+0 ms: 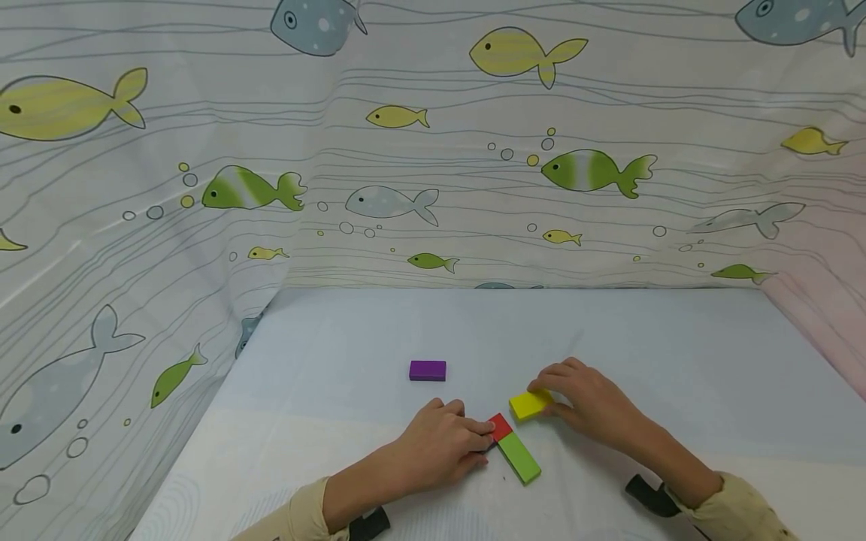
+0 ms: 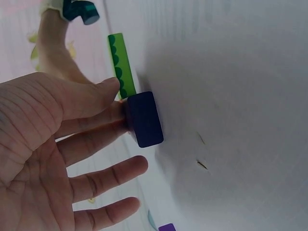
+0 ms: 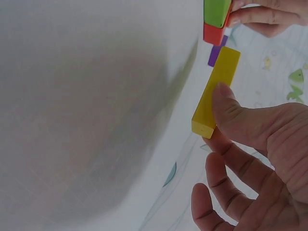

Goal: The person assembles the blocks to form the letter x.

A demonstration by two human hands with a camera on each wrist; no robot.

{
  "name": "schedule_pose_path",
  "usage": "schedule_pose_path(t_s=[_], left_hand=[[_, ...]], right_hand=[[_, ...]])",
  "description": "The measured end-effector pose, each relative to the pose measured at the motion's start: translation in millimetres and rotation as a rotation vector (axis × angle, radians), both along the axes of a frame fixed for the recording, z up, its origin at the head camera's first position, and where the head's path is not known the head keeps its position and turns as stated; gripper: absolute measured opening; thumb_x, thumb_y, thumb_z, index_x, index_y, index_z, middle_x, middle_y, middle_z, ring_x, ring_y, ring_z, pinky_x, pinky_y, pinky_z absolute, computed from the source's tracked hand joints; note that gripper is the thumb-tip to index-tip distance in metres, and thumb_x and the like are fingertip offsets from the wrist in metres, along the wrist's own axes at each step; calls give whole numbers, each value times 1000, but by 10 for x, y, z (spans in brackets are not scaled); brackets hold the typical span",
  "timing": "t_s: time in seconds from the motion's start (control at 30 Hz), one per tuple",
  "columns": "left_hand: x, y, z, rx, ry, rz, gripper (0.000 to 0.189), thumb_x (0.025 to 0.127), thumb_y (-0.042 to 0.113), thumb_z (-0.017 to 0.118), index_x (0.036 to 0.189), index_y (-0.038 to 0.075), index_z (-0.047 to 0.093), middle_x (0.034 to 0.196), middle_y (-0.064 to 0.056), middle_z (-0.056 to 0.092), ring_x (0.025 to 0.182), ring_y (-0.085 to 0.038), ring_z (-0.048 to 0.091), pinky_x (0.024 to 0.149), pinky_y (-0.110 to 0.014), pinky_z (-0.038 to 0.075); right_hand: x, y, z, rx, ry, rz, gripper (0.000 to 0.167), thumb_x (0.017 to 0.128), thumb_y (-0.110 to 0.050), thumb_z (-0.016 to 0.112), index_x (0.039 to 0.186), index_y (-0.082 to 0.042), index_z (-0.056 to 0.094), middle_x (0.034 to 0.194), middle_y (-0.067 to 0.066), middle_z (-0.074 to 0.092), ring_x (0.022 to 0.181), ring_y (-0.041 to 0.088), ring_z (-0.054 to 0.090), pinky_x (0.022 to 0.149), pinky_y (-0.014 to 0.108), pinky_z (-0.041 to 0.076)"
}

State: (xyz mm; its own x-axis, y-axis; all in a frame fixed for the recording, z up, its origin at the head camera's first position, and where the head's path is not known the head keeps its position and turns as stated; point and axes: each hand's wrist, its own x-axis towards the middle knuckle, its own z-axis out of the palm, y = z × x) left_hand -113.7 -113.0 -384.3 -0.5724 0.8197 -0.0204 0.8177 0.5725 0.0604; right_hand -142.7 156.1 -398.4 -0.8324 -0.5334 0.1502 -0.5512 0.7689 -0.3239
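Note:
My right hand [image 1: 595, 402] pinches a yellow block [image 1: 531, 405] between thumb and fingers. In the right wrist view the thumb lies along the long side of the yellow block [image 3: 219, 91]. My left hand [image 1: 443, 443] reaches in from the left, its index fingertip on a red block [image 1: 501, 427]. Extended fingers in the left wrist view meet a dark blue block [image 2: 146, 119], seen end-on; in the head view the hand mostly hides it. A green block [image 1: 519, 458] lies end to end with the red one, slanting toward the front right.
A purple block [image 1: 428, 370] lies farther back on the white table [image 1: 352, 323], left of the yellow one. Behind the table hangs a fish-patterned curtain [image 1: 446, 158], which also runs along the left side.

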Motion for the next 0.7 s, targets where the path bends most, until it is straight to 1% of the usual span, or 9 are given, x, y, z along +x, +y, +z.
schedule_pose_path(t_s=[0.27,0.5,0.7], left_hand=[[11,-13,-8,4,-1,2,31,91,38,70,121,29,73,124,13,65,74,-6,42,59,-20,26],[12,-12,-7,3,-2,3,31,91,38,70,121,29,73,124,13,65,75,-7,42,60,-20,26],[6,-6,-15,3,6,2,31,92,38,70,121,29,73,124,13,66,74,-7,42,59,-20,26]], right_hand=[[20,-18,-11,-11,7,23,33,76,-13,85,106,-23,73,105,-9,67,100,19,56,83,41,51],[11,-33,-38,-7,-2,23,33,77,-14,85,106,-22,73,106,-10,66,100,17,56,83,39,51],[9,-42,-47,-10,5,40,33,76,-13,86,105,-22,73,106,-8,66,100,18,57,82,39,52]])
